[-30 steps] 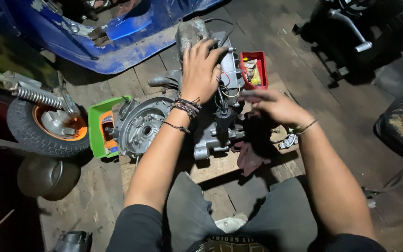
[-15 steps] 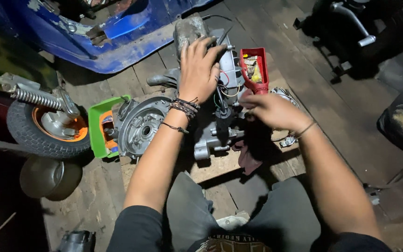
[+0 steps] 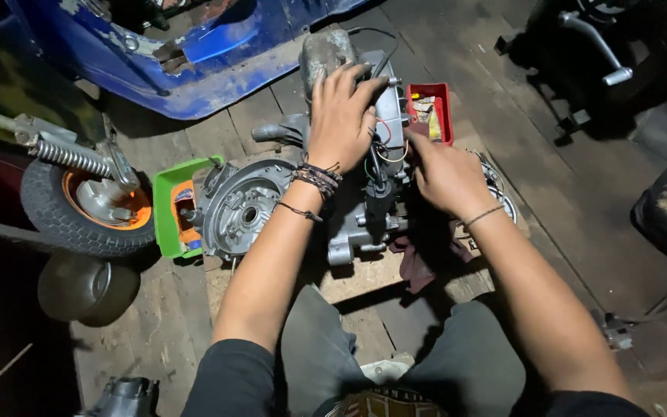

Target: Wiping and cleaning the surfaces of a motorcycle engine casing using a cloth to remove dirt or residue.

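A grey metal scooter engine [image 3: 272, 212] lies on a wooden board [image 3: 357, 282] in front of my knees. My left hand [image 3: 341, 116] rests flat on the top of the engine casing, fingers spread, with dark bracelets at the wrist. My right hand [image 3: 441, 174] presses against the right side of the engine near its thin wires [image 3: 387, 143]; its fingers are curled and I cannot see anything held in them. A dark red rag [image 3: 414, 262] lies under the right forearm.
A red parts tray [image 3: 431, 108] sits just beyond the right hand. A green tray [image 3: 167, 205] stands left of the engine, beside a small wheel with an orange hub [image 3: 86, 205] and spring. A blue scooter body [image 3: 187, 54] lies at the back. A metal bowl [image 3: 86, 289] sits lower left.
My right hand has moved left and up, from the board's right side to the engine's right flank. The left hand has stayed on the casing.
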